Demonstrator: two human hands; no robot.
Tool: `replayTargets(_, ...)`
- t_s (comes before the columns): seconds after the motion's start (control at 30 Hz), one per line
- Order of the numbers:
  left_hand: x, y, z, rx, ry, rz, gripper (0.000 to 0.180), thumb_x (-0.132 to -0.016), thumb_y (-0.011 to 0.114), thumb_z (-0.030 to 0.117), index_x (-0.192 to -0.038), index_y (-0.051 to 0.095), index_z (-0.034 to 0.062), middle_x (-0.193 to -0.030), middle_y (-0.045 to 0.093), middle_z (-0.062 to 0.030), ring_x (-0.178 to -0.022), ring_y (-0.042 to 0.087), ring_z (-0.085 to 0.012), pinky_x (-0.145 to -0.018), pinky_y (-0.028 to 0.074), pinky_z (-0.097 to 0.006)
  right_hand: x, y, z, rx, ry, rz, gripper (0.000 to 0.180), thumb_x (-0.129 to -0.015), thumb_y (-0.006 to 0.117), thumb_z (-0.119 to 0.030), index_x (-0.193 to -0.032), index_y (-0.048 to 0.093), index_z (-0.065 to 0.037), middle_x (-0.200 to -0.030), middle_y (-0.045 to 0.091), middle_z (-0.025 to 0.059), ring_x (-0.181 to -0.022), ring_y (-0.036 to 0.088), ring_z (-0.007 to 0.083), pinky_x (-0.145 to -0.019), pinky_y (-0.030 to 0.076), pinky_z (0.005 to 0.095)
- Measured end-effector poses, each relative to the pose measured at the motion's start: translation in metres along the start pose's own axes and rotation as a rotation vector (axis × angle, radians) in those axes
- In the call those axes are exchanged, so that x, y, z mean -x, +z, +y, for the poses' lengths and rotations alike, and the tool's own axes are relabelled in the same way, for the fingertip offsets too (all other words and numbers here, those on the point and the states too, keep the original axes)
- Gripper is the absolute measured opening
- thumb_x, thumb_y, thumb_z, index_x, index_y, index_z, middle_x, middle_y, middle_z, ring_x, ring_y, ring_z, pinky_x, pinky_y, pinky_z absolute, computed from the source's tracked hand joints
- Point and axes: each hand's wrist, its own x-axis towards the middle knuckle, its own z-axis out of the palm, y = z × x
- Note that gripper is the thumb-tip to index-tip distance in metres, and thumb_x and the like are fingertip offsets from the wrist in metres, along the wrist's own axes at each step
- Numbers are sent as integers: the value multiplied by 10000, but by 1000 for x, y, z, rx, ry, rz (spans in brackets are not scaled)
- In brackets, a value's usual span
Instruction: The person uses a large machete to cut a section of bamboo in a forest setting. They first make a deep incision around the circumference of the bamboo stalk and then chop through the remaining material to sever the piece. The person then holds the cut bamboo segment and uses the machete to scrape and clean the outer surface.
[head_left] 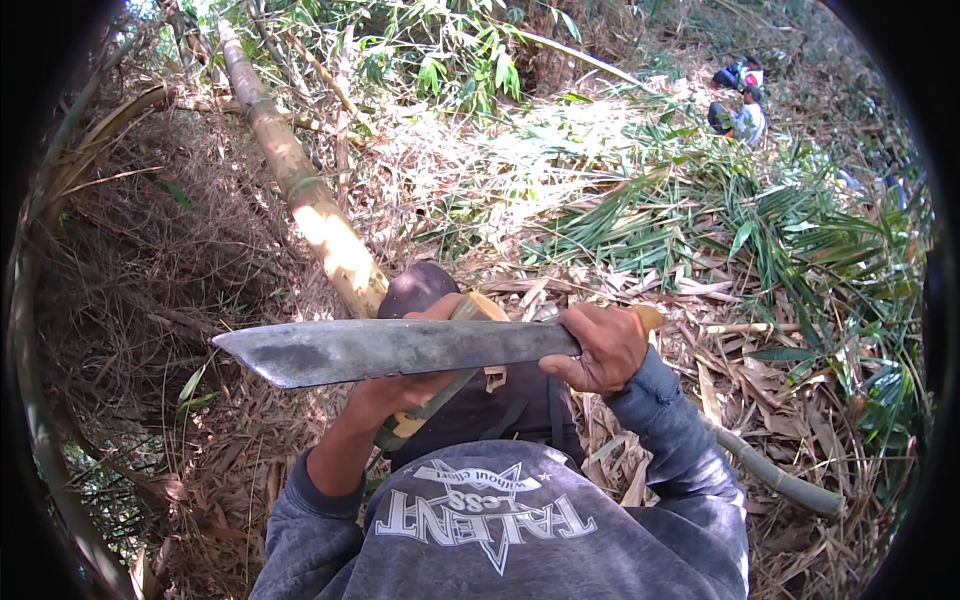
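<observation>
Two bare hands flank the machete (400, 352): the right hand (603, 350) wraps tightly round its handle (649, 318); the left hand (400, 392), partly hidden by it, curls round a bamboo piece (460, 385) crossing behind it. Beyond the machete lie a thick bamboo pole (275, 150), leftward, and green leaves (640, 220), rightward. Nearer than it, white star-and-letter print (495, 508) marks a grey sweatshirt (440, 575).

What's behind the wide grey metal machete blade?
Parts of the left hand and a long green-yellow bamboo piece show above and below the blade. Their middle stretches are covered, so the full grip is hidden.
</observation>
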Motion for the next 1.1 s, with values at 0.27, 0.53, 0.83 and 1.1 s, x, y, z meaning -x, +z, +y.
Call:
replayTargets(0.27, -11, 3, 10, -169, 214, 21, 431, -908, 646, 367, -1187, 572, 46, -1050, 621, -88, -941, 586, -229, -841, 445, -336, 0, 9, 19, -135, -48, -11, 509, -778, 747, -526, -843, 625, -36, -668, 603, 102, -573, 634, 276, -483, 483, 383)
replayTargets(0.53, -6, 2, 55, -521, -84, 224, 574, -910, 633, 467, -1203, 533, -17, -960, 656, -180, -965, 656, -294, -838, 498, -377, 117, 13, 176, 300, 925, -139, 659, -1010, 339, -512, -839, 682, 24, -768, 654, 255, -703, 640, 400, -664, 486, 489)
replayTargets(0.83, -23, 2, 3, -646, 118, 120, 345, -996, 526, 236, -1249, 501, 3, -1162, 580, -221, -1030, 604, -323, -891, 466, -407, 42, 2, 33, -32, 373, 190, 492, -971, 502, -489, -749, 635, -70, -548, 557, 81, -430, 535, 214, -419, 453, 377)
replayTargets(1.1, -13, -1, -7, -504, 248, 117, 429, -926, 616, 184, -1292, 488, 2, -1230, 528, -167, -1138, 523, -286, -982, 418, -390, -5, -10, 1, -6, 19, 106, 516, -801, 720, -547, -788, 601, -45, -613, 545, 94, -504, 583, 268, -460, 470, 379)
